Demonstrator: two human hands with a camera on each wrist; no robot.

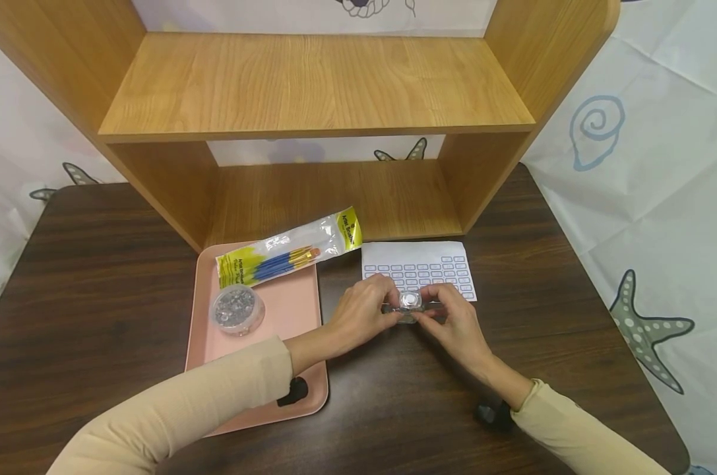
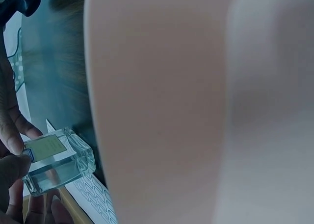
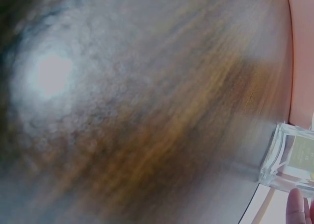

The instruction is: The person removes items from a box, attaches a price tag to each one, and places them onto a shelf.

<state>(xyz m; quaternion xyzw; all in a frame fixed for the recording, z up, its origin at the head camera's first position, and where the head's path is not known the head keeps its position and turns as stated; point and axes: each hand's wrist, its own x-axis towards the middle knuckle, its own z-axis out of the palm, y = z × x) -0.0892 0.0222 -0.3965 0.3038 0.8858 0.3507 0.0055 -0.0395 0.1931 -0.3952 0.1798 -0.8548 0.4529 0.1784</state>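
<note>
Both hands hold a clear square glass bottle point(image 1: 410, 301) with a silvery top, over the near edge of a white sticker sheet point(image 1: 414, 254). On the left, my left hand point(image 1: 365, 308) grips it between thumb and curled fingers. My right hand point(image 1: 455, 322) pinches the opposite side. In the left wrist view the bottle point(image 2: 64, 162) lies tilted, its yellow-green label facing the camera. A small blue-bordered sticker point(image 2: 28, 155) shows at the label's edge, right at the thumb tips. The right wrist view catches only the bottle's base end point(image 3: 289, 158) and some fingers.
A pink tray point(image 1: 287, 310) on the left bears a round clear tub of silvery bits point(image 1: 237, 309) and a packet of artist brushes point(image 1: 293, 247), which overhangs its edge. Behind stands a wooden shelf unit point(image 1: 316, 86). The dark table point(image 1: 542, 316) extends to the right.
</note>
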